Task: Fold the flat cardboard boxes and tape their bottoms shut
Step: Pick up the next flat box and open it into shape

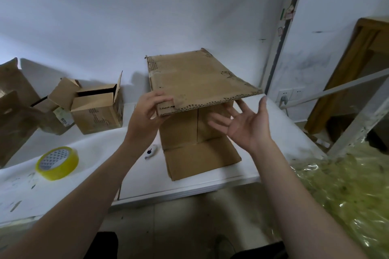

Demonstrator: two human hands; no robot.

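A flat brown cardboard box (195,78) is lifted above the white table (94,149), held roughly level. My left hand (150,109) grips its near left corner, fingers on top and thumb underneath. My right hand (244,122) hovers just under the near right edge, palm up and fingers spread, holding nothing. Another flat cardboard box (200,153) lies on the table directly beneath the raised one. A roll of clear yellowish tape (57,163) lies on the table to the left.
Folded, open-topped boxes (99,109) stand at the back left against the wall, with more cardboard (14,111) at the far left. A small white cutter (151,151) lies beside the lower flat box. Crumpled yellow-green plastic film (345,191) fills the floor at right.
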